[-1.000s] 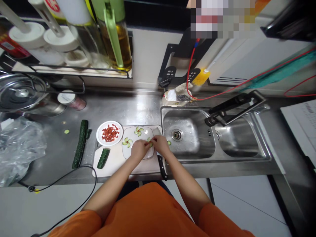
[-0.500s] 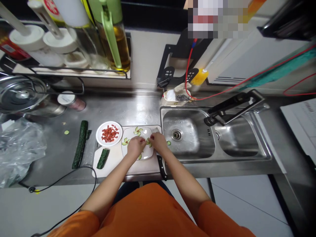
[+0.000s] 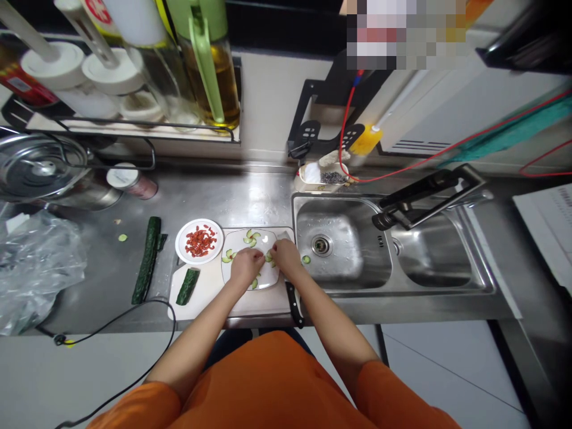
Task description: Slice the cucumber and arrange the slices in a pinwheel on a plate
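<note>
A square white plate lies on the white cutting board, with thin cucumber slices fanned into small groups around its edge. Over the plate's middle, my left hand is closed in a pinch; whatever its fingertips hold is too small to make out. My right hand pinches too, at the slice group on the plate's right side, and its fingers partly hide that group. A small round plate of red dried berries, like goji berries, stands to the left. Below it is a cut cucumber piece.
A long cucumber lies left of the board, near a plastic bag. The black-handled knife rests at the board's right edge. A double sink with a dark faucet is on the right. A black cable loops at the front edge.
Both hands stay almost in place, pinching over the plate. The whole view has shifted slightly; no object has visibly been moved.
</note>
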Demonstrator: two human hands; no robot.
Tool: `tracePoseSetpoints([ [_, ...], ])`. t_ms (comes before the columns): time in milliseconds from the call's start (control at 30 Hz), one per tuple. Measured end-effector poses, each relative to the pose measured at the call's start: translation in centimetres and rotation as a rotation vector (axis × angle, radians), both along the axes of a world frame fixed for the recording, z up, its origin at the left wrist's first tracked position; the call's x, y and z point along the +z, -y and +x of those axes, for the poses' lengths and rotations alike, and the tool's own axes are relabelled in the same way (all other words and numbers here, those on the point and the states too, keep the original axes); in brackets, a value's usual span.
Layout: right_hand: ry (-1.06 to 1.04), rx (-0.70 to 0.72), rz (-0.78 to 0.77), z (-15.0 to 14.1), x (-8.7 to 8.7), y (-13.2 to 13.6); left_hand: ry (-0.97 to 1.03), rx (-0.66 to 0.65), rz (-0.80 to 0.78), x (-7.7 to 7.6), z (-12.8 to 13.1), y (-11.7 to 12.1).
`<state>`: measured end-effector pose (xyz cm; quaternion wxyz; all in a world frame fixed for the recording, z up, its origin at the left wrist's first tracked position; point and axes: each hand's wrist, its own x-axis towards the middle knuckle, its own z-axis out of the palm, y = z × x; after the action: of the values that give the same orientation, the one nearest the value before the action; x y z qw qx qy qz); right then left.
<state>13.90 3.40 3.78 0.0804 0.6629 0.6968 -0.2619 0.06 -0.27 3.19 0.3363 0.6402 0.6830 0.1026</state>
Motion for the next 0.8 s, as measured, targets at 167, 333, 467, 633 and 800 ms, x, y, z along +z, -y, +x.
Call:
tracePoseSetpoints([
  [167,-0.098,-0.1,-0.015,0.5,0.3,-0.3,0.035,0.032,0.018,-0.1,-0.1,0.0],
  [333,-0.227,-0.089,0.003,1.5,0.8,0.4,0.069,-0.015,0.05,-0.3,-0.1,0.1],
  [467,-0.221,-0.027,0.02,1.7,0.8,1.3,0.083,-0.061,0.062,-0.4,0.2,0.3],
  [633,-0.194,0.037,0.032,1.6,0.7,1.5,0.076,-0.086,0.044,-0.3,0.5,0.2],
  [800,-0.183,0.073,0.028,1.7,0.8,1.4,0.071,-0.101,0.012,-0.3,0.8,0.0],
])
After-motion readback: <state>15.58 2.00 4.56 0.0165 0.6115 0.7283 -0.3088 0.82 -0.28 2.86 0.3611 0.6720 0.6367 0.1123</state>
